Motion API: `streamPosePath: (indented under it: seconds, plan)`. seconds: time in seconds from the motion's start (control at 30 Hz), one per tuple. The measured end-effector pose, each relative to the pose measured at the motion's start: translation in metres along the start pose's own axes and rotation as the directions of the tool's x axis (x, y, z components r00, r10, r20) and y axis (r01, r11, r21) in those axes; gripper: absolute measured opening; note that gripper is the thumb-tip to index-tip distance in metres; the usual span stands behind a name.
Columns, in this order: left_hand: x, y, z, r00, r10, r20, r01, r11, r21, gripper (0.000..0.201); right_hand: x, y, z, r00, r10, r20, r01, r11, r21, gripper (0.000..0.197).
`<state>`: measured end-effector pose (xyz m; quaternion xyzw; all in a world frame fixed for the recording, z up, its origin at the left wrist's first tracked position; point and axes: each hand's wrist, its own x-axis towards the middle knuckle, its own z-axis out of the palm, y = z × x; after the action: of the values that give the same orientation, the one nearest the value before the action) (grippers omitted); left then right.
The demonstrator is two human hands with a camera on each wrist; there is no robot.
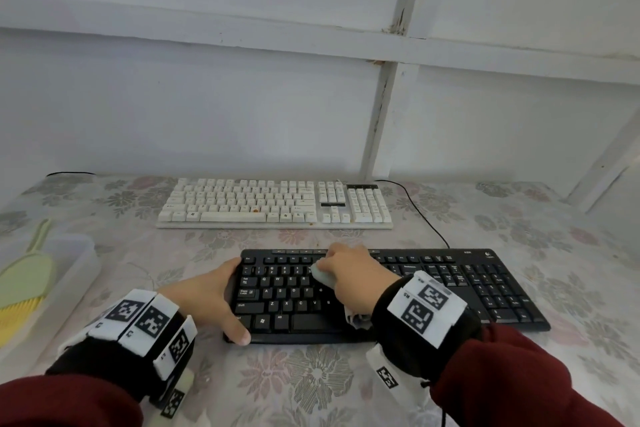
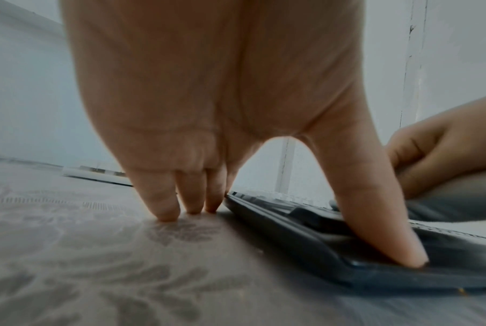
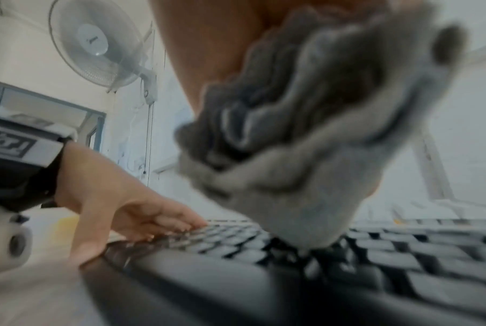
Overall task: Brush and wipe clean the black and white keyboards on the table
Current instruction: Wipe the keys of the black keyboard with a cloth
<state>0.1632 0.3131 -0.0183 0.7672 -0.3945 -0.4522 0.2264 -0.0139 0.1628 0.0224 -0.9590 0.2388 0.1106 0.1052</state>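
Observation:
The black keyboard (image 1: 450,281) lies near the table's front, with the white keyboard (image 1: 273,203) behind it by the wall. My left hand (image 1: 221,298) steadies the black keyboard's left end. Its thumb (image 2: 398,249) presses the front corner, and the straight fingers (image 2: 163,203) stand on the table beside the edge. My right hand (image 1: 349,270) grips a bunched grey cloth (image 1: 323,276) and presses it onto the keys near the number row. In the right wrist view the cloth (image 3: 305,154) touches the black keys (image 3: 264,275), with the left hand (image 3: 118,209) beyond it.
A clear plastic container (image 1: 79,253) stands at the left edge with a green and yellow brush (image 1: 24,288) in it. A black cable (image 1: 422,215) runs from the wall to behind the black keyboard. A floral tablecloth (image 1: 311,381) covers the table. A wall fan (image 3: 96,44) hangs high.

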Motion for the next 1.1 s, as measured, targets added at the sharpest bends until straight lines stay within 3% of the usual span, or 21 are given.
streamPosePath:
  seconds: [0.13,0.27,0.5,0.57,0.67,0.8,0.93,1.1]
  plan:
    - [0.0,-0.001,0.0,1.0,0.012,0.007,-0.012,1.0,-0.024,0.136,-0.015,0.013,0.013,0.999,0.013,-0.044,-0.015,0.999,-0.04,0.032]
    - [0.001,-0.003,0.0,0.999,0.033,0.021,-0.032,0.998,-0.047,0.15,-0.028,0.042,0.017,0.992,0.068,-0.103,-0.075,0.995,-0.065,0.046]
    - [0.0,-0.002,-0.001,0.998,0.054,0.034,-0.052,0.997,-0.049,0.147,-0.045,0.081,0.012,0.972,0.216,-0.096,-0.223,0.972,-0.068,0.04]
    - [0.0,-0.002,-0.001,0.998,0.053,0.029,-0.052,0.998,-0.047,0.142,-0.046,0.087,0.012,0.952,0.291,-0.095,-0.299,0.951,-0.083,0.031]
    - [0.0,-0.001,-0.001,0.998,0.047,0.032,-0.046,0.998,-0.034,0.135,-0.043,0.093,0.001,0.919,0.388,-0.068,-0.392,0.917,-0.07,0.036]
    - [0.001,-0.003,-0.002,0.999,0.025,0.026,-0.025,1.0,-0.012,0.146,-0.024,0.066,-0.013,0.964,0.261,-0.047,-0.264,0.962,-0.071,0.026]
    - [0.002,-0.002,-0.001,1.0,0.016,0.027,-0.015,0.999,-0.031,0.136,0.003,0.014,-0.005,1.0,0.015,0.0,-0.015,0.999,-0.034,0.011]
    - [0.002,-0.002,0.0,0.999,0.023,0.029,-0.021,0.997,-0.07,0.116,0.004,0.001,0.005,0.999,-0.034,0.025,0.035,0.998,-0.06,0.032]
